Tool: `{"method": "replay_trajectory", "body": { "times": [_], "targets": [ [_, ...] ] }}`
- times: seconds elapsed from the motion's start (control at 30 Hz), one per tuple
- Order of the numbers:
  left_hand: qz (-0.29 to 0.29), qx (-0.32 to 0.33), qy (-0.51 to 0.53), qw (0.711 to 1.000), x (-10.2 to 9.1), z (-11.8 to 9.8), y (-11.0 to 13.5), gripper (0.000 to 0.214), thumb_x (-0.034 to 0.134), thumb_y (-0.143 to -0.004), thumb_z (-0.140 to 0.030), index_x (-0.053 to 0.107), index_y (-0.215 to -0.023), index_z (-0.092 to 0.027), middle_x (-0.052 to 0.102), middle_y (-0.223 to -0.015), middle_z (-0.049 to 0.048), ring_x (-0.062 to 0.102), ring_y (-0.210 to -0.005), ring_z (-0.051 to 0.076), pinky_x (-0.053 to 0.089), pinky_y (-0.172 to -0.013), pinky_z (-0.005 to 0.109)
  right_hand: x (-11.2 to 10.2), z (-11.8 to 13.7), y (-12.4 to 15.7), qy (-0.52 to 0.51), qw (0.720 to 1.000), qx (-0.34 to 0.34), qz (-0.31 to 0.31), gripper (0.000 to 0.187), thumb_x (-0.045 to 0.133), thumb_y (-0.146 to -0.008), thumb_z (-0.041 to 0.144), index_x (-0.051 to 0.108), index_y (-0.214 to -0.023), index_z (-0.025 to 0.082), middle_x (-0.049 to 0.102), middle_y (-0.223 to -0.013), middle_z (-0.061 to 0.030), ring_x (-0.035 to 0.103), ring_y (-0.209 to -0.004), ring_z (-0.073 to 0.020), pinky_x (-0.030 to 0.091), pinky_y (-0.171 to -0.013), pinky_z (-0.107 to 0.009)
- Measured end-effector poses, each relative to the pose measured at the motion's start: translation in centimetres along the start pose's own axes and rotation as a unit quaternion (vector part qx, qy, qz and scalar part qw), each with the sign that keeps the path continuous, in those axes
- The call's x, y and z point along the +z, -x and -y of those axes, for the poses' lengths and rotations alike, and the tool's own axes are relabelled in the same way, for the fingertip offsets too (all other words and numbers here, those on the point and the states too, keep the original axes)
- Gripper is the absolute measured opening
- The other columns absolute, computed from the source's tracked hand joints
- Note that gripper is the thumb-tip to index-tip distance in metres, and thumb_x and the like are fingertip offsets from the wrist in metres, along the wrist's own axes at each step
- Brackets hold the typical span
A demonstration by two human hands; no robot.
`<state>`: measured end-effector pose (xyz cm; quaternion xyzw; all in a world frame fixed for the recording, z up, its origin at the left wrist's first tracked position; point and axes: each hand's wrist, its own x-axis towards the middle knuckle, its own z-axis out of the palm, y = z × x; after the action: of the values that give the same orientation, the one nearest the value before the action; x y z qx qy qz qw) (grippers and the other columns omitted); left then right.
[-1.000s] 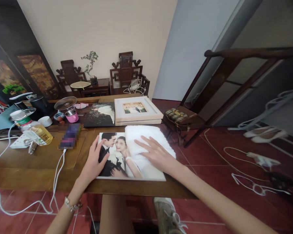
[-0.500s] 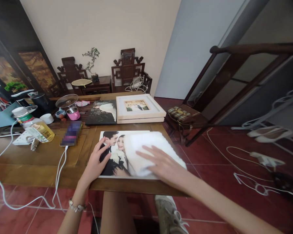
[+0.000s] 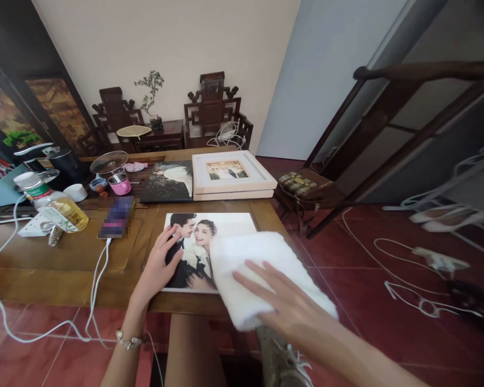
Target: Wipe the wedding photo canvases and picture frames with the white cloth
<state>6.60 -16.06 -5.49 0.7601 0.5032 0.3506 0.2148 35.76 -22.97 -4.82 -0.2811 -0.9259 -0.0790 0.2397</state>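
A printed photo panel [image 3: 185, 274] of a couple lies on the wooden table near its front edge. My left hand [image 3: 161, 263] rests on the panel's left side, fingers spread, holding nothing. My right hand [image 3: 280, 293] has a folded white towel [image 3: 250, 252], its fingers stretched over the top and its thumb out of sight. The towel covers the panel's right part and sticks out past the table's front right corner.
Behind the panel are stacked white frames [image 3: 234, 188] and a dark photo panel [image 3: 153, 188]. To the left are a charging phone [image 3: 116, 217], a bottle of yellow liquid [image 3: 70, 212], a pink cup [image 3: 121, 185] and a white cable [image 3: 4, 306]. A plaid bag [image 3: 298, 184] sits to the right.
My right hand and the towel have moved right and toward me, past the table edge, baring more of the panel's upper right. My left hand has stayed in place.
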Motion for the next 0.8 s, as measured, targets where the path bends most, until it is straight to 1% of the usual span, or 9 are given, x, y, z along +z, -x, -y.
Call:
{"method": "replay_trajectory", "body": {
  "times": [0.07,0.13,0.23,0.37,0.5,0.6,0.7,0.73,0.8],
  "targets": [
    [0.007,0.004,-0.003,1.0,0.1,0.1,0.1,0.043,0.047,-0.092,-0.032,0.048,-0.135,-0.025,0.039,-0.149,0.0071,0.026,-0.142,0.022,0.02,-0.116,0.043,-0.5,1.3,0.9,-0.008,1.0,0.002,-0.017,0.021,0.058,-0.081,0.008,0.064,-0.066,0.02,0.053,-0.137,-0.006,0.038,-0.133,-0.0329,0.039,-0.104,-0.057],
    [0.017,-0.001,-0.011,1.0,0.1,0.2,0.2,0.045,0.046,-0.093,-0.033,0.044,-0.138,-0.026,0.037,-0.15,0.0069,0.024,-0.143,0.022,0.019,-0.116,0.045,-0.4,0.8,0.8,-0.013,1.0,-0.003,-0.023,0.022,0.058,-0.08,0.007,0.065,-0.066,0.022,0.055,-0.136,-0.004,0.039,-0.132,-0.0313,0.041,-0.104,-0.056],
    [0.029,-0.011,-0.022,0.999,0.1,0.3,0.4,0.046,0.045,-0.094,-0.034,0.041,-0.14,-0.028,0.034,-0.152,0.0061,0.021,-0.143,0.022,0.019,-0.116,0.047,0.7,-2.5,-1.1,-0.002,1.0,0.009,0.019,0.028,0.056,-0.075,0.0,0.07,-0.077,0.024,0.056,-0.134,-0.0042,0.039,-0.133,-0.0299,0.041,-0.102,-0.055],
    [0.035,-0.009,-0.03,0.999,0.1,0.5,0.5,0.047,0.042,-0.095,-0.034,0.038,-0.142,-0.029,0.032,-0.153,0.0054,0.02,-0.144,0.021,0.018,-0.116,0.046,2.2,-7.9,-5.6,0.028,0.995,0.041,0.083,0.055,0.049,-0.063,-0.01,0.07,-0.101,0.023,0.055,-0.135,-0.0072,0.043,-0.13,-0.0304,0.04,-0.103,-0.055],
    [0.032,-0.015,-0.03,0.999,0.2,0.5,0.4,0.048,0.042,-0.095,-0.034,0.037,-0.142,-0.028,0.032,-0.153,0.0058,0.019,-0.144,0.022,0.018,-0.115,0.047,2.9,-9.8,-7.7,0.043,0.994,0.051,0.091,0.056,0.047,-0.064,-0.012,0.068,-0.105,0.021,0.057,-0.133,-0.0086,0.047,-0.126,-0.0321,0.043,-0.1,-0.054],
    [0.033,-0.022,-0.03,0.999,0.2,0.3,0.3,0.048,0.042,-0.095,-0.034,0.037,-0.143,-0.027,0.032,-0.153,0.0063,0.02,-0.144,0.022,0.018,-0.115,0.048,2.6,-7.7,-5.9,0.048,0.994,0.043,0.083,0.051,0.05,-0.066,-0.011,0.069,-0.102,0.021,0.055,-0.135,-0.0088,0.043,-0.129,-0.0332,0.04,-0.102,-0.056],
    [0.036,-0.026,-0.028,0.999,0.3,0.2,0.3,0.047,0.04,-0.096,-0.035,0.037,-0.143,-0.028,0.032,-0.153,0.0058,0.019,-0.144,0.022,0.017,-0.116,0.048,1.6,-3.3,-2.4,0.031,0.999,0.024,0.028,0.024,0.057,-0.076,0.001,0.069,-0.081,0.021,0.056,-0.134,-0.0073,0.038,-0.133,-0.0342,0.039,-0.102,-0.06],
    [0.037,-0.027,-0.027,0.999,0.3,0.2,0.3,0.047,0.039,-0.096,-0.035,0.037,-0.142,-0.028,0.032,-0.153,0.0055,0.019,-0.144,0.022,0.017,-0.116,0.048,1.2,-1.7,-1.3,0.024,1.0,0.01,-0.006,0.019,0.058,-0.079,0.005,0.066,-0.07,0.02,0.057,-0.132,-0.0072,0.037,-0.133,-0.0346,0.04,-0.102,-0.06],
    [0.04,-0.025,-0.028,0.998,0.3,0.2,0.3,0.046,0.039,-0.096,-0.036,0.038,-0.142,-0.029,0.032,-0.153,0.0052,0.019,-0.144,0.023,0.017,-0.116,0.049,0.3,1.0,0.4,0.013,1.0,0.007,-0.027,0.021,0.057,-0.083,0.011,0.063,-0.065,0.019,0.054,-0.136,-0.0072,0.035,-0.134,-0.0345,0.038,-0.104,-0.058]
  ]
}}
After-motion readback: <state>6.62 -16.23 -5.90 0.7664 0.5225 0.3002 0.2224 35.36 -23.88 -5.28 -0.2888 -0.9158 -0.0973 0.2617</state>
